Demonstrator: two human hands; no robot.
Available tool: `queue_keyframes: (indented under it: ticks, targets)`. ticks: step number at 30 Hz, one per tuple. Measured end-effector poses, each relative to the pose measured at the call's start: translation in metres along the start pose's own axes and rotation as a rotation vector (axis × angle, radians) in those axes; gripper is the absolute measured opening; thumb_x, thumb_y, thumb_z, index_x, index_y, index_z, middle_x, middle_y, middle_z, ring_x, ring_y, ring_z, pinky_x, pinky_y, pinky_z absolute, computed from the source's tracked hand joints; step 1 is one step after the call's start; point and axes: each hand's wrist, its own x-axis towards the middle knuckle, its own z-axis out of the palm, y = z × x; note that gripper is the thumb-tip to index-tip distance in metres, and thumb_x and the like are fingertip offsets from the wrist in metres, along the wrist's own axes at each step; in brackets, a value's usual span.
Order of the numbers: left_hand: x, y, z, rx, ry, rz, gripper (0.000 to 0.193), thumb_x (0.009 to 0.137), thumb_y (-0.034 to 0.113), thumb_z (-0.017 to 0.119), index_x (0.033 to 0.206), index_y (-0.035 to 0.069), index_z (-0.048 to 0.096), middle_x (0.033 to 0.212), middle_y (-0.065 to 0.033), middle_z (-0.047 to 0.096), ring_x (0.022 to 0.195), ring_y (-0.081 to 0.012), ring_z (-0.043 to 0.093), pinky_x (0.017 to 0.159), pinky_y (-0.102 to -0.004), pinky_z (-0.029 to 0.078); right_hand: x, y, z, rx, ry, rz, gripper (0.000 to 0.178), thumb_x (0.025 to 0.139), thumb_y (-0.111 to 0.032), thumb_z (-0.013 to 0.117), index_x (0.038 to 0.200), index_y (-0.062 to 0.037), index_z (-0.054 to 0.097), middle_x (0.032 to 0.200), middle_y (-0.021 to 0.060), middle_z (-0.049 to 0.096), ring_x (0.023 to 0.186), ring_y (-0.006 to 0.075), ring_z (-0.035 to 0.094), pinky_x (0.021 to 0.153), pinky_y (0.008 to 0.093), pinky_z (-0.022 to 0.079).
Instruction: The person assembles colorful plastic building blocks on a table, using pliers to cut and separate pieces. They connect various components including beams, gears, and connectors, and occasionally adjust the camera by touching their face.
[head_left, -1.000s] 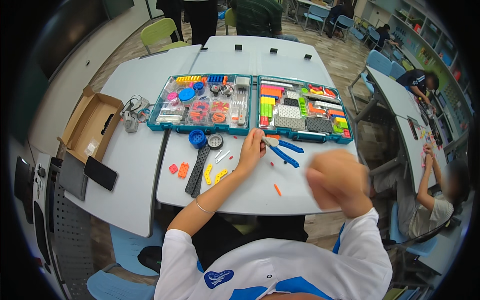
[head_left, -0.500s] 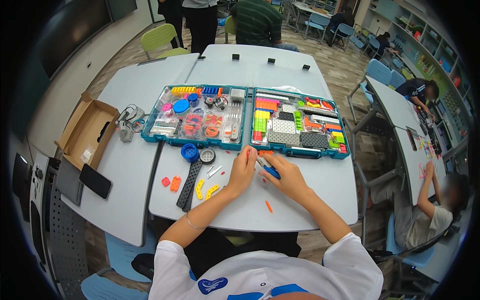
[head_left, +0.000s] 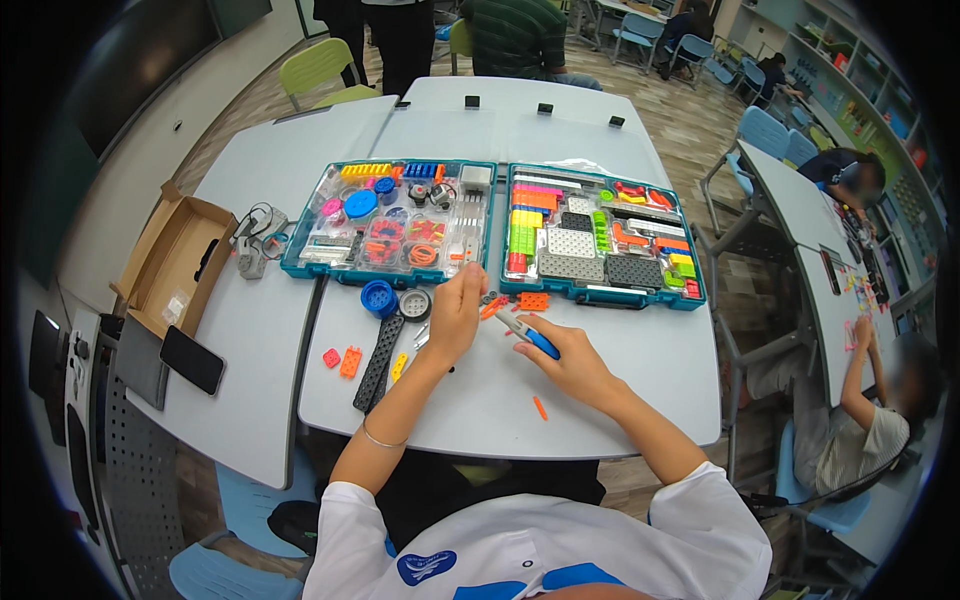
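My right hand is wrapped round a pair of pliers with blue handles, grey jaws pointing up and left. My left hand is raised at the front edge of the left parts case, fingers pinched together; what they hold, if anything, is too small to make out. Between the hands lie small red and orange pieces and an orange perforated block. An orange pin rests nearer me. My left forearm partly covers yellow angled pieces.
The right parts case stands open beside the left one. Left of my hands are a blue wheel, a grey wheel and a long black perforated beam. Further left lie a phone and an open cardboard box. People sit at the right-hand table.
My left hand has moved up and left, away from the pliers, to the left case's edge. My right hand has shifted slightly down with the pliers, exposing small pieces on the table.
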Motion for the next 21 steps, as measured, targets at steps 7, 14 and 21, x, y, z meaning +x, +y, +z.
queue_keyframes:
  ticks: [7,14,21]
  targets:
    - [-0.01,0.011,0.009,0.203,-0.199,0.127,0.036,0.107,0.025,0.039,0.087,0.0,0.057,0.068,-0.0154,0.056,0.058,-0.0299,0.054,0.059,-0.0388,0.042,0.003,0.014,0.005,-0.039,0.04,-0.082,0.049,0.094,-0.029,0.069,0.131,0.0016,0.057,0.12,0.022,0.066,0.107,0.0382,0.065,0.094,0.0418,0.05]
    - [-0.01,0.012,0.011,0.26,-0.178,0.12,0.032,0.106,0.022,0.044,0.088,0.001,0.058,0.065,-0.0148,0.058,0.056,-0.0287,0.056,0.056,-0.0389,0.041,0.002,0.016,0.007,-0.123,0.088,-0.086,0.05,0.093,-0.033,0.069,0.129,-0.0004,0.059,0.12,0.021,0.066,0.107,0.0376,0.065,0.093,0.0415,0.051]
    - [-0.012,0.015,0.012,0.265,-0.123,0.121,0.028,0.105,0.02,0.047,0.086,0.001,0.056,0.06,-0.0147,0.054,0.051,-0.0281,0.054,0.052,-0.0395,0.038,0.002,0.016,0.008,-0.181,0.118,-0.101,0.049,0.092,-0.033,0.07,0.128,-0.0016,0.059,0.113,0.0192,0.066,0.101,0.0364,0.065,0.088,0.042,0.051]
